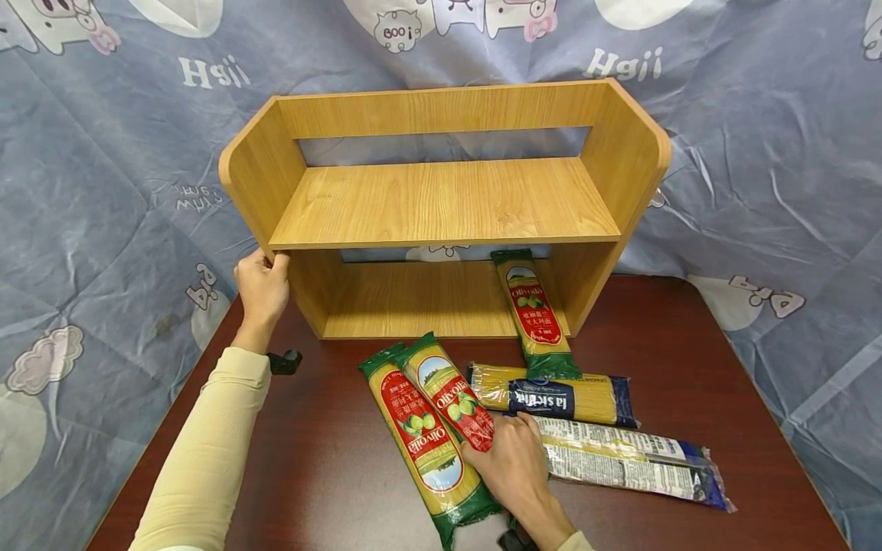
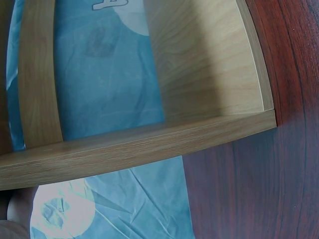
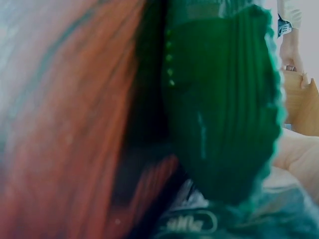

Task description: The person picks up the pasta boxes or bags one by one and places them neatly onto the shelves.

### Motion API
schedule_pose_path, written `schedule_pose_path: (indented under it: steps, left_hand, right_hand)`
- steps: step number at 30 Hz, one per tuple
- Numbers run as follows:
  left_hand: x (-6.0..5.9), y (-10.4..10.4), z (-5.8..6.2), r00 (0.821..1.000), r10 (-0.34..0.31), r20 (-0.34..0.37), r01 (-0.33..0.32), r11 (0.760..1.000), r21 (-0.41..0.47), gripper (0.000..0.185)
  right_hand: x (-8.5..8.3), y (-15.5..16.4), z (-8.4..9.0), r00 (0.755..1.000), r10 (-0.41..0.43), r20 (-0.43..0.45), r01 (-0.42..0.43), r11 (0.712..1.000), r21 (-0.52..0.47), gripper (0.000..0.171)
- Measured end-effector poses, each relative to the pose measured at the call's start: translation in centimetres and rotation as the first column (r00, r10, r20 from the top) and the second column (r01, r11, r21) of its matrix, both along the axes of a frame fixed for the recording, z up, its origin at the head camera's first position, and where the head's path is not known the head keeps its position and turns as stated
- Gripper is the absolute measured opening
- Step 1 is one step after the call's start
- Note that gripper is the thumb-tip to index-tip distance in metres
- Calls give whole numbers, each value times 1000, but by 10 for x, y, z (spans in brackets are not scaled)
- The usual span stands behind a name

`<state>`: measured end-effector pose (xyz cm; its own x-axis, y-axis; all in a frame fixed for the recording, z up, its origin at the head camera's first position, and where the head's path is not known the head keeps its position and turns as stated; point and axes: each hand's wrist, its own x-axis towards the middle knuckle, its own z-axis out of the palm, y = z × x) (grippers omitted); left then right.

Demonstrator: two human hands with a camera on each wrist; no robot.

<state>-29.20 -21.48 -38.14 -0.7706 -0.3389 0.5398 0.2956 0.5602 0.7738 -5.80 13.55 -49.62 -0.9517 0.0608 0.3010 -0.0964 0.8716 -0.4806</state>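
Note:
My left hand (image 1: 263,287) grips the front edge of the left side panel of a two-tier wooden shelf (image 1: 441,203). That panel's edge (image 2: 139,152) crosses the left wrist view. With my right hand (image 1: 513,463) I hold the near end of a spaghetti packet (image 1: 448,389), red-labelled with green ends. It overlaps a matching spaghetti packet (image 1: 413,428) lying slantwise on the table. In the right wrist view a green packet end (image 3: 224,109) fills the middle, blurred. A third such packet (image 1: 534,314) leans out of the shelf's lower tier at the right.
A blue-labelled spaghetti packet (image 1: 592,398) lies in front of the shelf, under the leaning packet's lower end. Nearer me is another blue-ended packet (image 1: 634,463), its printed back upward. The dark red table (image 1: 310,459) meets a patterned blue cloth (image 1: 103,229) behind and at the sides.

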Motion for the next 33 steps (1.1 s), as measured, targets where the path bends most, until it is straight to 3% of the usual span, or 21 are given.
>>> schedule_pose_path:
  steps: [16, 33]
  left_hand:
    - [1, 0, 1, 1000, 7, 6, -7, 1000, 0, 21]
    - [1, 0, -1, 1000, -8, -4, 8, 1000, 16, 21]
  right_hand:
    - [2, -2, 17, 998, -31, 55, 39, 989, -144, 29]
    - [-8, 16, 39, 991, -59, 116, 87, 963, -254, 30]
